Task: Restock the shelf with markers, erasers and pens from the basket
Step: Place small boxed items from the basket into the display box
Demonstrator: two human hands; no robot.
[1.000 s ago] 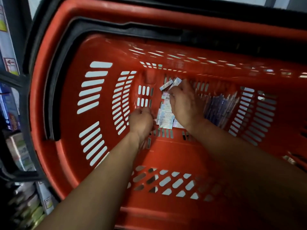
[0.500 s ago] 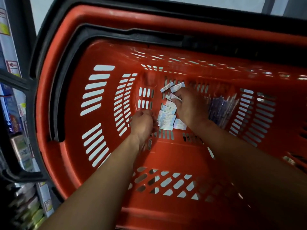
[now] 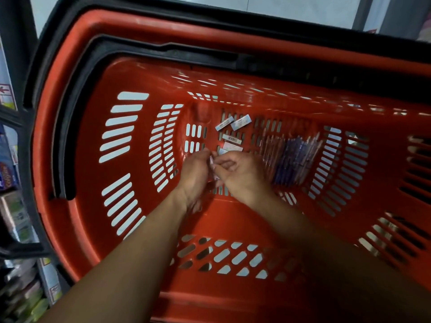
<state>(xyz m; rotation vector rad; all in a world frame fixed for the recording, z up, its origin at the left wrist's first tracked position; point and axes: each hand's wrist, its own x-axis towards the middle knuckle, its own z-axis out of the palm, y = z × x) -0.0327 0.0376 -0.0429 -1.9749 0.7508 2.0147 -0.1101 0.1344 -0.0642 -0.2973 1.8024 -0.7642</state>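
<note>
Red slotted basket with black rim and handle fills the view, seen from above. Both hands reach down inside, meeting near the middle of the floor. Left hand has fingers curled, gripping a small stack of erasers edge-on against the palm; only the white edges of the stack show between the two hands. Right hand has fingers curled, thumb and fingertips pinching at the same stack from the other side, knuckles toward the camera. The hands touch each other at the stack. Loose erasers lie on the basket floor just beyond the hands: two wrapped white ones side by side, tilted, toward the far wall; one more with a barcode label below them; another one or two right at the fingertips, partly hidden, count unclear. Pens in a bunch, blue and clear barrels, lie on the floor just right of the right hand, pointing roughly away from the camera, blurred. No markers made out. Shelf with packaged goods at the left edge outside the basket, dark and blurry, items not readable. Both forearms are bare, entering from the bottom of the frame.
</note>
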